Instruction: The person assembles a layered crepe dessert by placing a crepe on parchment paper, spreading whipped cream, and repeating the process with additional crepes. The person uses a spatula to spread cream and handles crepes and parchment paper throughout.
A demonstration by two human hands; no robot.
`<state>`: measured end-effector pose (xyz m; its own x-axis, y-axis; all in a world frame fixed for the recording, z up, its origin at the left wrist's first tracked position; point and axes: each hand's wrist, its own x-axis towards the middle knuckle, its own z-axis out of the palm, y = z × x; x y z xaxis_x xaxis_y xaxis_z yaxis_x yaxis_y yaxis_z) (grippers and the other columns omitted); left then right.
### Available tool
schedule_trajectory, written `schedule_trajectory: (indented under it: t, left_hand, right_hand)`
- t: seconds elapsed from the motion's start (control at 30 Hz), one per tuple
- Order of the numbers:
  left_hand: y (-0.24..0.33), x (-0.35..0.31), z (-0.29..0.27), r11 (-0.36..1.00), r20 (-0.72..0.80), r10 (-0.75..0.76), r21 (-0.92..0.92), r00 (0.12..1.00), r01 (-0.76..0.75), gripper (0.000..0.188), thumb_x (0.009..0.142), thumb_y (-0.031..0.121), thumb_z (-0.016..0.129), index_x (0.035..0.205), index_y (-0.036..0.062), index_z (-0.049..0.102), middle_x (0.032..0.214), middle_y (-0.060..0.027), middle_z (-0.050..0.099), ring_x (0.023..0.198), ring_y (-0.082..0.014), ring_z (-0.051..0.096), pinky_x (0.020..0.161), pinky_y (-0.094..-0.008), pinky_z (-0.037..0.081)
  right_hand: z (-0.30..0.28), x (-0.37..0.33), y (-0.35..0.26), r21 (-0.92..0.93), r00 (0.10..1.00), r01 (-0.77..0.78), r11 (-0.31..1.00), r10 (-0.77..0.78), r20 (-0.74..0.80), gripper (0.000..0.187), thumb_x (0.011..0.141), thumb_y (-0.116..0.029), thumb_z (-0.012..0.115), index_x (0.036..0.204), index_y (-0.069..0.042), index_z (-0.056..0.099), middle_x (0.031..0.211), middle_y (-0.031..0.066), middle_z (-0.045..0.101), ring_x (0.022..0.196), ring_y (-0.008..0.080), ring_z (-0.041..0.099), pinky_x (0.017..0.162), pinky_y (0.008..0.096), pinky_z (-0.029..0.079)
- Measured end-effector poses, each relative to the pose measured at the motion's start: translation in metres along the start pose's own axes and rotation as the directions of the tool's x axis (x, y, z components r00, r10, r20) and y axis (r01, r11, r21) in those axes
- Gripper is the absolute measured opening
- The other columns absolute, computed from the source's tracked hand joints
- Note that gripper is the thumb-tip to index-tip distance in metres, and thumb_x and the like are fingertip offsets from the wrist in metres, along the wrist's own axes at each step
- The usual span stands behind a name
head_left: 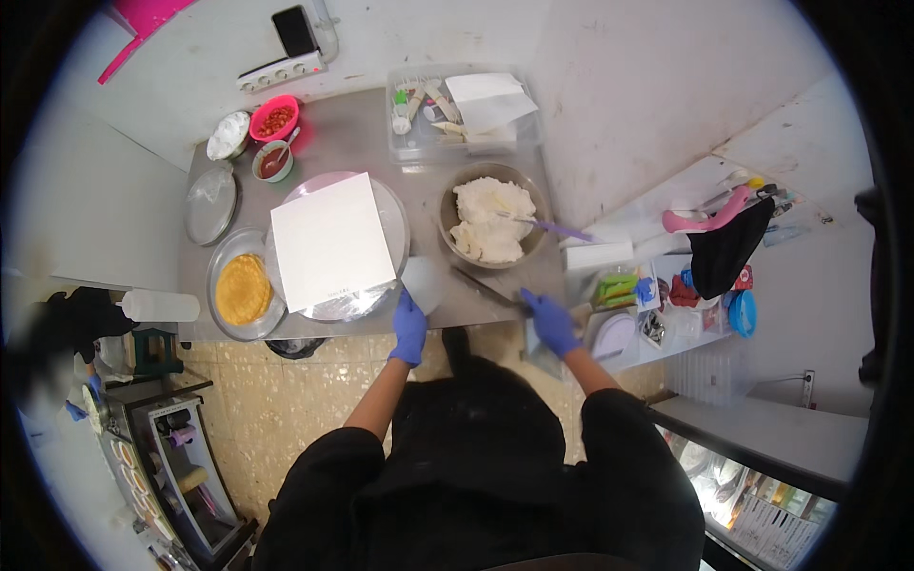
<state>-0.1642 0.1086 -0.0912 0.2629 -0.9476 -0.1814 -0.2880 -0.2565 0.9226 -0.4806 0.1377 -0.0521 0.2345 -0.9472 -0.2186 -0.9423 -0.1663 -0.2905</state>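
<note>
Both of my hands wear blue gloves. My left hand (409,328) is at the near right corner of a white square board (333,243), its fingers together against that corner. The board lies over a round silver stand (395,214) and hides most of it. My right hand (552,324) is closed at the handle end of a palette knife (484,287), whose long dark blade points left along the table's front. Beyond the knife, a metal bowl (446,224) contains white cream (490,214) and a purple-handled spatula (562,229).
A yellow cake layer (243,289) sits in a round metal pan (221,319) at left. Small bowls, including a pink bowl (276,117), stand at the back left. A clear plastic bin (419,147) is at the back. A side shelf (628,357) with several containers adjoins on the right.
</note>
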Motion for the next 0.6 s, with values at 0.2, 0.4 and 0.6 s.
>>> schedule_trajectory:
  t: [0.2, 0.4, 0.6]
  left_hand:
    - [0.020, -0.030, 0.021, 0.985, 0.045, -0.078, 0.158, 0.996, 0.070, 0.047, 0.092, 0.009, 0.043, 0.134, -0.0073, 0.035, 0.133, -0.0253, 0.045, 0.121, -0.0355, 0.047, 0.098, -0.0394, 0.038]
    - [0.075, -0.011, 0.055, 0.863, 0.324, -0.182, -0.401, 0.929, 0.308, 0.062, 0.088, 0.007, 0.045, 0.145, 0.0078, 0.022, 0.133, -0.0163, 0.046, 0.109, -0.0230, 0.050, 0.087, -0.0346, 0.043]
    - [0.100, 0.019, 0.067, 0.791, 0.403, -0.273, -0.422, 0.874, 0.442, 0.075, 0.082, 0.007, 0.048, 0.148, 0.0138, 0.014, 0.129, -0.0106, 0.050, 0.097, -0.0183, 0.054, 0.076, -0.0304, 0.044]
  right_hand:
    - [-0.064, -0.074, 0.004, 0.152, 0.990, 0.000, 0.988, 0.021, -0.136, 0.033, 0.084, -0.013, 0.052, 0.117, -0.018, 0.055, 0.089, 0.0097, 0.059, 0.070, 0.0307, 0.061, 0.056, 0.0424, 0.048]
    - [-0.171, 0.018, -0.016, -0.250, 0.958, 0.209, 0.945, -0.249, -0.140, 0.043, 0.080, -0.007, 0.052, 0.118, -0.023, 0.059, 0.084, 0.0083, 0.061, 0.066, 0.0251, 0.062, 0.054, 0.0382, 0.047]
    - [-0.190, 0.067, -0.047, -0.328, 0.957, 0.290, 0.899, -0.275, 0.092, 0.029, 0.080, -0.012, 0.053, 0.101, -0.021, 0.070, 0.072, 0.0115, 0.063, 0.069, 0.0274, 0.064, 0.058, 0.0410, 0.048]
